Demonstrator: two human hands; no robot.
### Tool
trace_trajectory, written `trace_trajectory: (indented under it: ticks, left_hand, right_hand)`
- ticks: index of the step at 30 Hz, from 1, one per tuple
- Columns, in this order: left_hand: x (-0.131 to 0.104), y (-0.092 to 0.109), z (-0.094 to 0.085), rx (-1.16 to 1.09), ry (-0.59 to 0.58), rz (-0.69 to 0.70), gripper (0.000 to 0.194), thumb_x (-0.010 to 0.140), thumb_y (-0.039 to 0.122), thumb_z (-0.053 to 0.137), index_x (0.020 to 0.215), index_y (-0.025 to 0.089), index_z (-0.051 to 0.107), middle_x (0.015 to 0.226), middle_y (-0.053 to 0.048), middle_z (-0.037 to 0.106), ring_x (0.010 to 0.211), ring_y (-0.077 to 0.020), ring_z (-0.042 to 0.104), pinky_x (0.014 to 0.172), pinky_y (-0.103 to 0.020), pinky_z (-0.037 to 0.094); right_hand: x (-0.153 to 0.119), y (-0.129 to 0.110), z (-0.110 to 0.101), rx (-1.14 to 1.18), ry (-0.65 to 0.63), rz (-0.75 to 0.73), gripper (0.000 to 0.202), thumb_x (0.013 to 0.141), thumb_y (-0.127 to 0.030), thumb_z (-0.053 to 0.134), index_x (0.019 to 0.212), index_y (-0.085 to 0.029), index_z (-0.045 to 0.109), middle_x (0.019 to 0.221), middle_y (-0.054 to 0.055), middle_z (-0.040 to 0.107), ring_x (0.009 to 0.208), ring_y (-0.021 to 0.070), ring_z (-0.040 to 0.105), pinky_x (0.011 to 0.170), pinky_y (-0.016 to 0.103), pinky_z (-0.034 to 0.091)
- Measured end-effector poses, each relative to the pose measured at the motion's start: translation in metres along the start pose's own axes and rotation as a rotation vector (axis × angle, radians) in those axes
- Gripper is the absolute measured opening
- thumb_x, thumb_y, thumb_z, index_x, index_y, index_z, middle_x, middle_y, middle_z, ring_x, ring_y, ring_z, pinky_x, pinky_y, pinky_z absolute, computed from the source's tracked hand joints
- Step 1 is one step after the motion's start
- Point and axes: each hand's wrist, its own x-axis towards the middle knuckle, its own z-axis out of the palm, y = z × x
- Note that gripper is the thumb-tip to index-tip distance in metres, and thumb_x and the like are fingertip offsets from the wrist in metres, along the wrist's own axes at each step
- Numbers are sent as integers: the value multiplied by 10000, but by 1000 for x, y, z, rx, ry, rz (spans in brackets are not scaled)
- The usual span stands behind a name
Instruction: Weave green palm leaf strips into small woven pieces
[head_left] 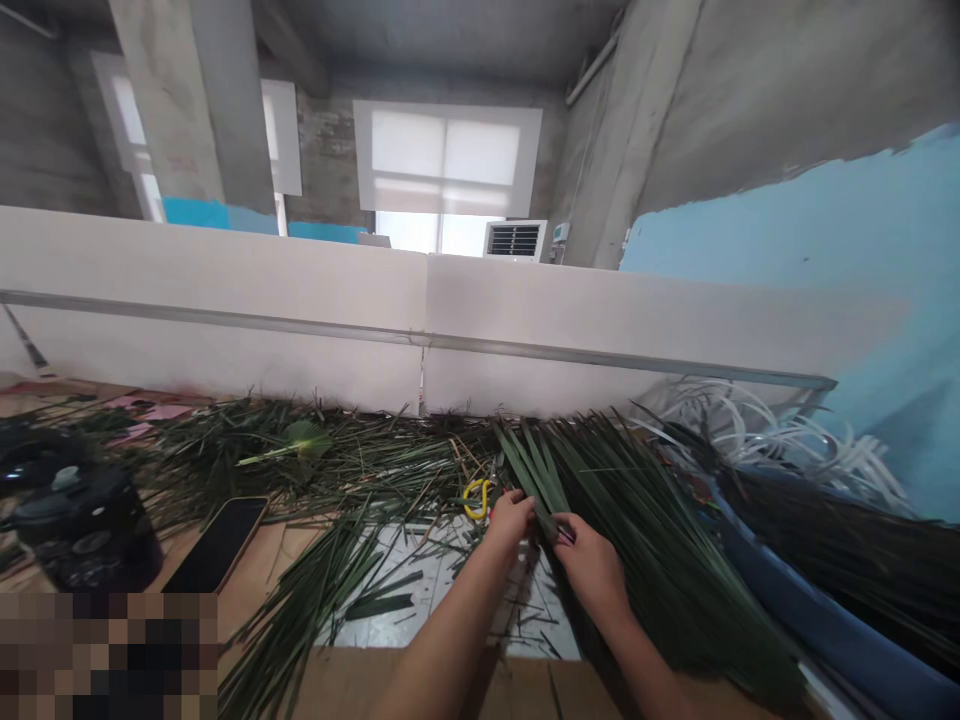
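Note:
My left hand (512, 524) is closed, its fingertips pinching a long green leaf blade (541, 514). Close by on the right, my right hand (594, 568) is also closed on that blade. A small dark purple thing (566, 536) shows at its fingertips, too little of it to name. Just left of my left hand lies a yellow loop-shaped handle (466, 500), perhaps of scissors; the rest of it is hidden. A thick pile of long green leaves (652, 540) spreads beside and beyond my right hand. Short cut pieces (381, 605) lie on a pale board (431, 580) under my hands.
A smaller leaf bundle (311, 590) lies at the left. Further left are a phone (217, 545) and a dark lidded jug (86, 530). A blue tub (810, 590) of dark strands stands at right, white strapping (787, 425) behind it. A white partition (525, 310) closes the back.

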Motion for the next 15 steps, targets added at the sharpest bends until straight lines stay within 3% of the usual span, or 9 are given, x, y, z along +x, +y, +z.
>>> trace_trajectory:
  ticks: [6,10,15]
  left_hand:
    - [13,-6,11,33,84,49,461,688,318,875,1067,143,679,772,-47,679,686,-190,671,629,-268,495]
    - [15,-8,7,72,148,78,522,644,288,910,1082,154,660,867,-64,699,757,-203,687,667,-281,516]
    - [18,-11,-1,125,202,84,514,645,217,891,1088,158,639,898,-55,687,768,-195,686,655,-265,508]
  right_hand:
    - [-1,-3,1,26,-23,-23,338,874,-164,548,1156,-255,710,1015,55,799,910,238,737,661,258,404]
    - [0,1,8,90,-56,-58,337,889,-191,529,1169,-279,696,989,39,800,882,225,743,679,253,431]
    - [-1,4,14,126,-57,-116,369,910,-196,475,1195,-288,691,1110,40,785,974,222,733,758,258,472]
